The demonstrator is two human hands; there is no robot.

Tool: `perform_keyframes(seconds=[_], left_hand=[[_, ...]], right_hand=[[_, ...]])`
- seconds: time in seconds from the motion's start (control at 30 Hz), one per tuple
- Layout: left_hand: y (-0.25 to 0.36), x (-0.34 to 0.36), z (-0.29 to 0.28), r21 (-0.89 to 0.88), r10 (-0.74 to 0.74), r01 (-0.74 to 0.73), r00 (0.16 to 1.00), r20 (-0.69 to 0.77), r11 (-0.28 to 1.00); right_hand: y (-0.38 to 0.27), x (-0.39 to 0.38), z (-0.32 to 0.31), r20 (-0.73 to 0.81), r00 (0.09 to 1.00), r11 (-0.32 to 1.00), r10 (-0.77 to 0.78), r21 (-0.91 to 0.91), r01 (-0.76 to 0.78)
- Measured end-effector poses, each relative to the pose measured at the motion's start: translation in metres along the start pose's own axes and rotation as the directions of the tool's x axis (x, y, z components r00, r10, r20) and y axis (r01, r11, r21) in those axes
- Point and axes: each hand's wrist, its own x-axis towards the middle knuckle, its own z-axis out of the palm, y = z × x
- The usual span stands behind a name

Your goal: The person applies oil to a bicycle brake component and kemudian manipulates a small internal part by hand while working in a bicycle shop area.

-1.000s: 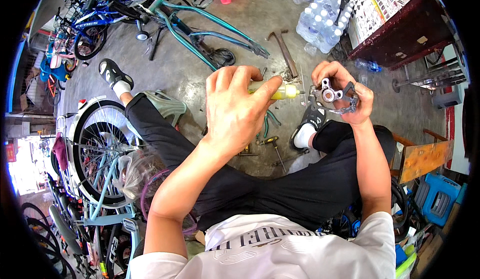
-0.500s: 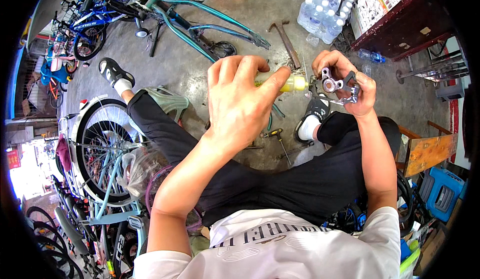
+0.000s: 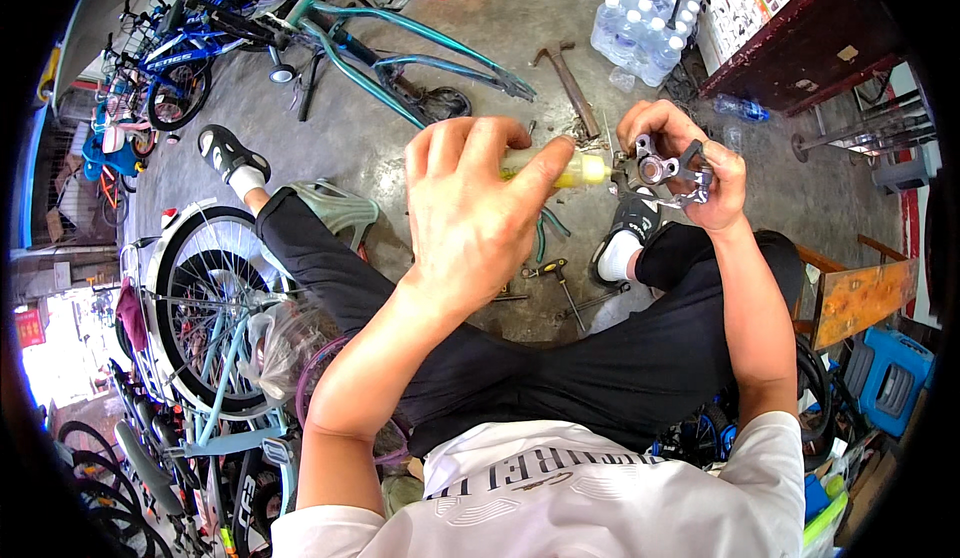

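Note:
My left hand (image 3: pixel 470 208) is closed around a small translucent bottle (image 3: pixel 580 170) of yellow liquid, held sideways with its narrow nozzle pointing right at the lower left of the metal part; I cannot tell if they touch. My right hand (image 3: pixel 690 173) grips that silver and dark-grey bicycle component (image 3: pixel 655 169), which has a ringed opening facing up, likely part of a derailleur. Both are held in the air above my spread, black-trousered legs. My fingertips behind the bottle and the part are partly hidden.
On the concrete floor lie a hammer (image 3: pixel 566 86), a teal bike frame (image 3: pixel 365 83), tools (image 3: pixel 548 270) and packed water bottles (image 3: pixel 640 28). A green-grey stool (image 3: pixel 350 213) stands left of centre. Bicycles (image 3: pixel 210 318) crowd the left; a dark cabinet (image 3: pixel 780 48) and wooden board (image 3: pixel 860 298) are right.
Since a second ago both hands have shifted slightly upward, still holding the bottle and component; my left hand's index finger and thumb sit a little differently. The view has shifted slightly.

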Motion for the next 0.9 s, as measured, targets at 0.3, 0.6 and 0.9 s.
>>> perform_keyframes(seconds=[0.3, 0.6, 0.9], left_hand=[[-0.004, 0.003, 0.000, -0.009, 0.008, -0.008, 1.000, -0.010, 1.000], [-0.007, 0.015, -0.003, 0.032, 0.050, -0.049, 0.998, -0.038, 0.998], [-0.008, 0.021, -0.006, 0.060, 0.104, -0.101, 0.993, -0.050, 0.993]], right_hand=[[-0.001, 0.000, 0.001, -0.020, 1.000, 0.998, -0.003, 0.062, 0.004], [0.000, -0.001, -0.001, -0.066, 0.997, 0.993, 0.038, 0.111, -0.031], [-0.004, -0.001, 0.001, -0.079, 0.996, 0.992, 0.051, 0.117, -0.041]])
